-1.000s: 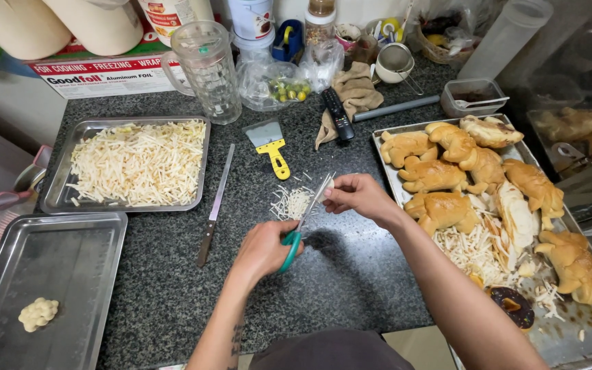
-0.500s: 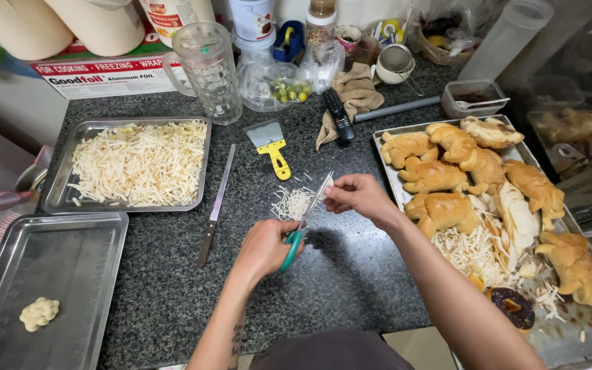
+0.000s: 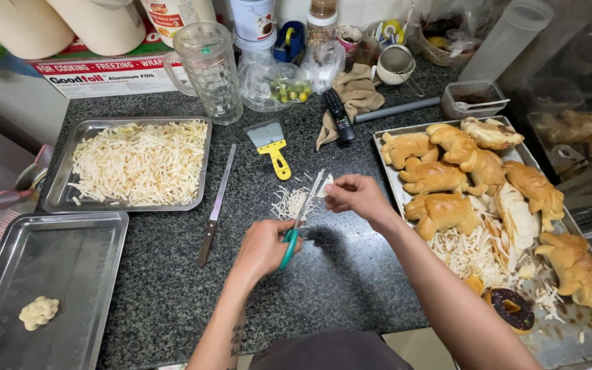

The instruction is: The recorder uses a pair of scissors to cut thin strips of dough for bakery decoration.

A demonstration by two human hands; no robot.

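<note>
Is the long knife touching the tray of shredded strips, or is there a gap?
Apart. The head view shows dark counter between the long knife and the rim of the tray of shredded strips.

Scissors' [image 3: 301, 218] handles mostly hidden inside left hand [image 3: 263, 248]. Right tray [image 3: 587, 329] cut off by edge, bottom-right. What right hand [image 3: 355, 195] pinches is too small to tell.

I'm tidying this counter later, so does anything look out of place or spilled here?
Yes. A black remote control lies among the food things by a crumpled cloth. Pale shreds are loose on the counter under the scissors, and crumbs litter the right tray.
</note>
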